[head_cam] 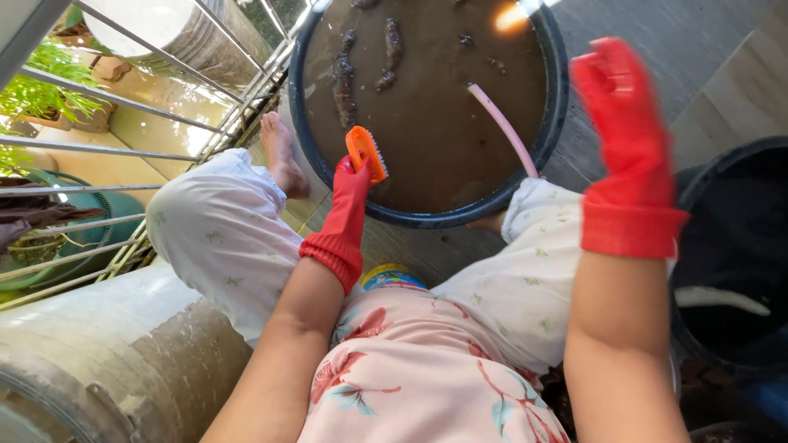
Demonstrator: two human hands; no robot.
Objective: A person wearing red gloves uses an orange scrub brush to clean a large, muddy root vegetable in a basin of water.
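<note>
Murky water hides the basin (552, 123) bottom; the black bin (739, 246) runs off-frame.

I can see just one package: a small round tub (392, 277) with a yellow and blue printed label, peeking out between my knees, right below my left hand (351, 182) (most of it is hidden).

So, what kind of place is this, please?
Probably an outdoor washing spot on a house balcony or porch: a metal railing with plants beyond it, and a basin of muddy water on the floor.
</note>
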